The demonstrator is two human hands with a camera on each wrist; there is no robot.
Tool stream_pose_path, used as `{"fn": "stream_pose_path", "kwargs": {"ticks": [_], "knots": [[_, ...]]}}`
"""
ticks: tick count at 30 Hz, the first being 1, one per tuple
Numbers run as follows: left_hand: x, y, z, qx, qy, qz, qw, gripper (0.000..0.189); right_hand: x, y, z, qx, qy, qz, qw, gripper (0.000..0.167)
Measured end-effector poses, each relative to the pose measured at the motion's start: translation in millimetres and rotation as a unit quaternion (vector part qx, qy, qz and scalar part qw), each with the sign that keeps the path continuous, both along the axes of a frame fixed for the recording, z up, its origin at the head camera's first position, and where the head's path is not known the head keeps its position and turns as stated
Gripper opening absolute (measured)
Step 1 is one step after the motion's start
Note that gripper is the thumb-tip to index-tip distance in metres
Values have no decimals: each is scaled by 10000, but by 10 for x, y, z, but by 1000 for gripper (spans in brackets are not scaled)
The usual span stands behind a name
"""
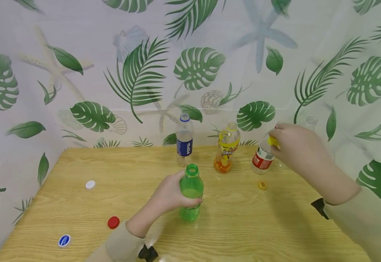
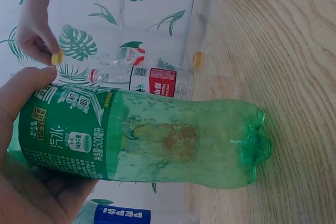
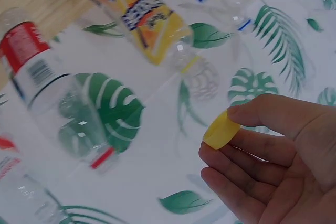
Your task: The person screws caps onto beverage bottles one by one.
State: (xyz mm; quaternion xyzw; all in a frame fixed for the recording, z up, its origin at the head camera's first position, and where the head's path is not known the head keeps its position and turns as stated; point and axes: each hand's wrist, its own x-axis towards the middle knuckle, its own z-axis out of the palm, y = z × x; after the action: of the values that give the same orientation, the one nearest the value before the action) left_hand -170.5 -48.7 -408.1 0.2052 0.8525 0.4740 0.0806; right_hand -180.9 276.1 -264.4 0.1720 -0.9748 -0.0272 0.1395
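My left hand [image 1: 168, 193] grips a green plastic bottle [image 1: 192, 187] round its label. The bottle is upright with an open, capless mouth, and its base is right at the wooden table. Between thumb and fingertips my right hand [image 1: 293, 145] pinches a yellow bottle cap [image 3: 223, 130], raised at the right near a red-labelled clear bottle [image 1: 262, 160]. In the head view this hand partly covers that bottle. An orange-and-yellow-labelled bottle [image 1: 227, 149] with some orange colour at its bottom stands between the hands, beyond the green one.
A Pepsi bottle [image 1: 184, 145] stands at the back, and another clear bottle [image 1: 311, 122] is partly hidden behind my right hand. On the table [image 1: 138, 163] lie a white cap [image 1: 90, 185], a red cap [image 1: 113, 222], a blue-and-white cap [image 1: 64, 241] and an orange-yellow cap [image 1: 262, 185].
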Motion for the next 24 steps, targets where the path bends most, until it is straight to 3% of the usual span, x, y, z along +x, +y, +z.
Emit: {"fn": "stream_pose_path", "kwargs": {"ticks": [15,24], "knots": [[1,6,-17,-12,79,-37,10000,54,192,-695,217,-44,857,992,9914,19],[6,-2,0,-4,-19,13,10000,52,268,-987,231,-286,1457,1893,9706,19]]}}
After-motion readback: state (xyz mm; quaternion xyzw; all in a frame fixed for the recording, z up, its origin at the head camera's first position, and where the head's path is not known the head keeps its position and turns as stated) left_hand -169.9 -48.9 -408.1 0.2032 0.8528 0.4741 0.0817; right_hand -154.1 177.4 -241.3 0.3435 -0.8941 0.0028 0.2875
